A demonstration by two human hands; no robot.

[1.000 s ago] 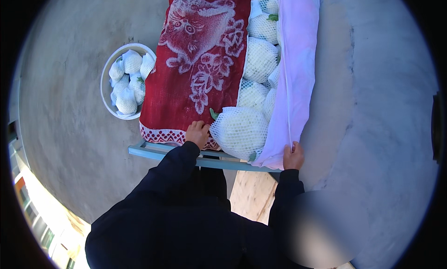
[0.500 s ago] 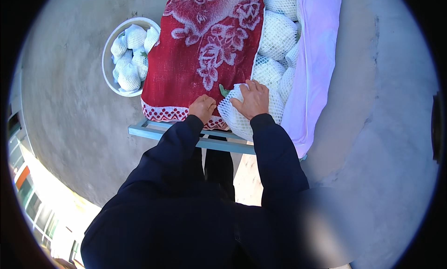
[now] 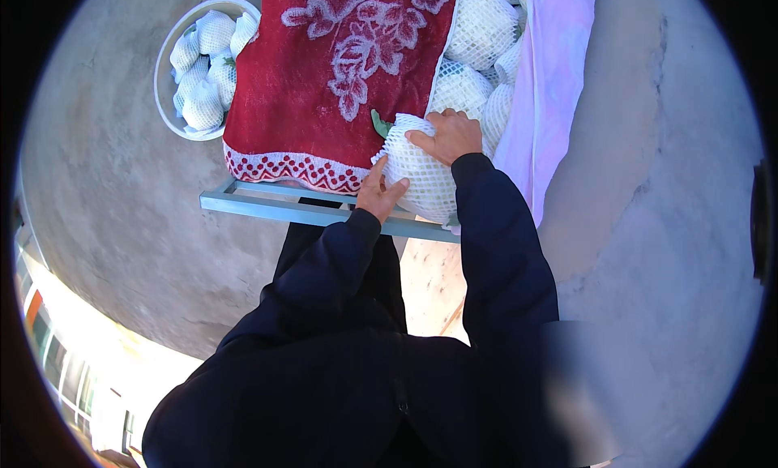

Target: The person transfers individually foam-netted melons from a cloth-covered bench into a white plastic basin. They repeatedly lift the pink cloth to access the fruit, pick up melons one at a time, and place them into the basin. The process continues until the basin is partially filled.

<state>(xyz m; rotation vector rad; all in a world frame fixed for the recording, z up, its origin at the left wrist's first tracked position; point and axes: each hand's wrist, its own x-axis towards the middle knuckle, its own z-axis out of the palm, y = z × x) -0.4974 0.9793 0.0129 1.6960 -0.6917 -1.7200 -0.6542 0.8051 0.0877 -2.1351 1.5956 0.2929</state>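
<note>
We hold a big netted fruit [image 3: 417, 172] with both hands at the near edge of the table [image 3: 275, 205]. Our left hand [image 3: 378, 194] cups its side and our right hand [image 3: 447, 136] presses on top. It could roll off the edge and fall.

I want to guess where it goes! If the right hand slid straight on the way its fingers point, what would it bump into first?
The right hand lies on the net-wrapped fruit, fingers pointing left. Going straight on, it would probably meet the red patterned blanket first, though depth is hard to judge.
</note>
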